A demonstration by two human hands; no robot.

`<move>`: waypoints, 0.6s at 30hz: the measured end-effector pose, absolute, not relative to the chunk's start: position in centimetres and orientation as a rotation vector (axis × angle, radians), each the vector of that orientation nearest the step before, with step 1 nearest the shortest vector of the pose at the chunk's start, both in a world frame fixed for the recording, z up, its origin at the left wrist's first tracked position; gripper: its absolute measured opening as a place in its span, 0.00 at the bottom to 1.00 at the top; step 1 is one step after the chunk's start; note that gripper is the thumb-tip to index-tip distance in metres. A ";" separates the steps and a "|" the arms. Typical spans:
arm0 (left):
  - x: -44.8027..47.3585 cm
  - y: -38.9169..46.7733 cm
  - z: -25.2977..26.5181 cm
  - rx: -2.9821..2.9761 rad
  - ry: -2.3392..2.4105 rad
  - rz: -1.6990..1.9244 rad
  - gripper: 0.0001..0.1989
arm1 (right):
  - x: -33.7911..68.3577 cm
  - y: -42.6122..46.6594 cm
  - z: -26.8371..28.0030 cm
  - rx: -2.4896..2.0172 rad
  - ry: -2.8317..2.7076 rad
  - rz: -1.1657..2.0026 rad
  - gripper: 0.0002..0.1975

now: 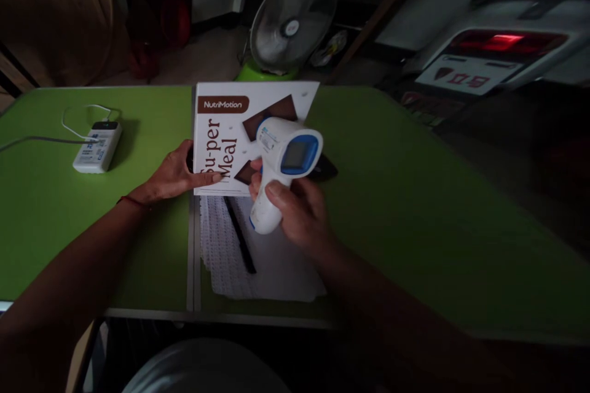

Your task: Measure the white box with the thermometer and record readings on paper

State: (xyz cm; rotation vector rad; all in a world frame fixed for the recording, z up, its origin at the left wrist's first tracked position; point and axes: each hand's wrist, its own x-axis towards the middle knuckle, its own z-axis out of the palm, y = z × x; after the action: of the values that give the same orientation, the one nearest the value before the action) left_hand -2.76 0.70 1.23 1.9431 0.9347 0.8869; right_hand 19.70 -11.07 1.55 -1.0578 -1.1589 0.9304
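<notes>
My left hand (pixel 177 173) grips the lower left edge of a white box (pixel 219 156) printed "NutriMotion" and "Su-per Meal", its thumb lying across the front. In my right hand (pixel 302 209) is a white and blue infrared thermometer (pixel 271 159), its handle wrapped by my fingers and its small screen facing me. The thermometer is in front of the box and hides part of its right side. Below the box, a black pen (pixel 239 236) rests on sheets of paper (pixel 281 267). A dark object (pixel 326 167) shows partly behind my right hand; I cannot make out what it is.
The green folding table (pixel 415 227) has a seam down its middle. A white power bank (pixel 98 147) with cables lies on its left half. Beyond the far edge stands a fan (pixel 292 24) with a green base. A scooter's rear (pixel 498 55) with a red light is at right.
</notes>
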 end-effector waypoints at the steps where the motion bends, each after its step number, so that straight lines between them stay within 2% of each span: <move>1: -2.8 0.6 1.5 1.926 0.921 0.865 0.40 | 19.7 -11.1 1.6 -1.055 -1.161 0.932 0.21; 18: -2.9 -0.1 2.7 1.870 0.852 0.797 0.39 | 19.2 -11.2 1.5 -1.002 -1.089 0.970 0.17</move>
State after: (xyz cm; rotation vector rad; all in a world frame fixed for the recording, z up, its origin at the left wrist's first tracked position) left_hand -2.85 -0.10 2.74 1.8695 0.8521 0.7966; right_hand 19.23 -11.23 1.53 -1.0021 -1.0892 0.9696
